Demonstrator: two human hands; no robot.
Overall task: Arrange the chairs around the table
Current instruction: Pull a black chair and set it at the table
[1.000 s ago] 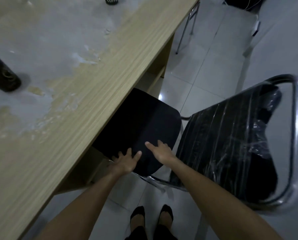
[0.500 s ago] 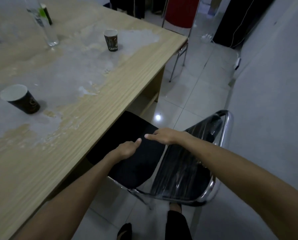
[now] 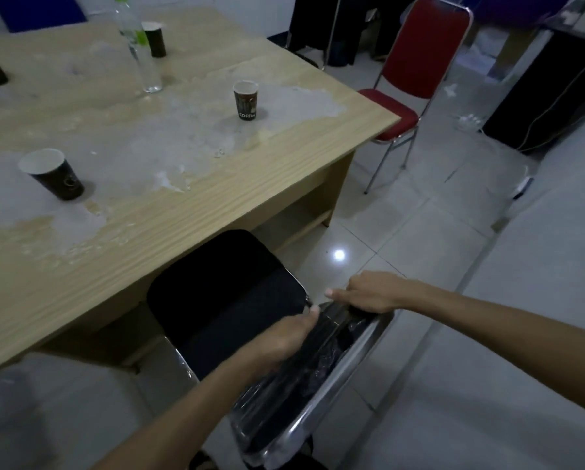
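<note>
The wooden table point(image 3: 168, 212) filled the frame from nine to twelve o'clock. The black chair point(image 3: 226, 296) sat at six o'clock, seat partly under its edge. Left hand point(image 3: 284, 337) and right hand point(image 3: 369, 295) both gripped the plastic-wrapped backrest point(image 3: 304, 385), fingers curled.

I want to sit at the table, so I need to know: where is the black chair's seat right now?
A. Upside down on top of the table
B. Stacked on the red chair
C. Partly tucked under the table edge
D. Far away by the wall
C: the black chair has the front of its seat under the table edge, while the left hand and right hand hold its plastic-wrapped backrest.
</note>
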